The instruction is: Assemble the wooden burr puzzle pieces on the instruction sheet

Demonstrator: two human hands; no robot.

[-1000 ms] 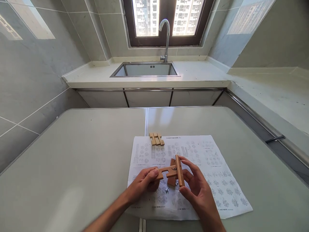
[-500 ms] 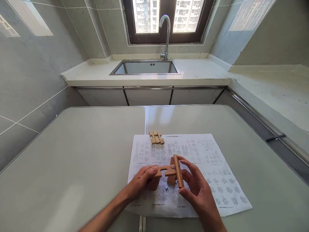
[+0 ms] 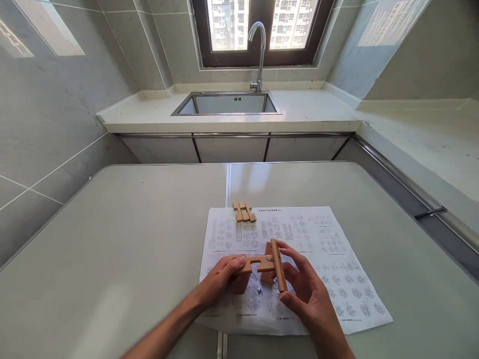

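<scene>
Over the printed sheet (image 3: 299,319), my two hands hold joined wooden puzzle pieces. My left hand (image 3: 225,276) is closed around the left end of a notched wooden piece (image 3: 264,260), whose cut-out faces the near side. That piece meets an upright wooden bar (image 3: 279,267) on the right. My right hand (image 3: 305,289) grips this bar with fingers at its top and thumb at its bottom end. Just behind it shows another wooden piece (image 3: 266,278), partly hidden. At the sheet's far edge lie several small notched wooden blocks (image 3: 244,213), side by side.
The sheet, covered in small diagrams, lies on a pale table (image 3: 149,224) with a seam down its middle. Beyond the table are a counter (image 3: 318,107), a sink (image 3: 228,104) and a faucet (image 3: 260,55) below a window. Tiled wall stands to the left.
The whole view has shifted very slightly. Both hands keep the same grip on the wooden pieces, with no clear movement between them.
</scene>
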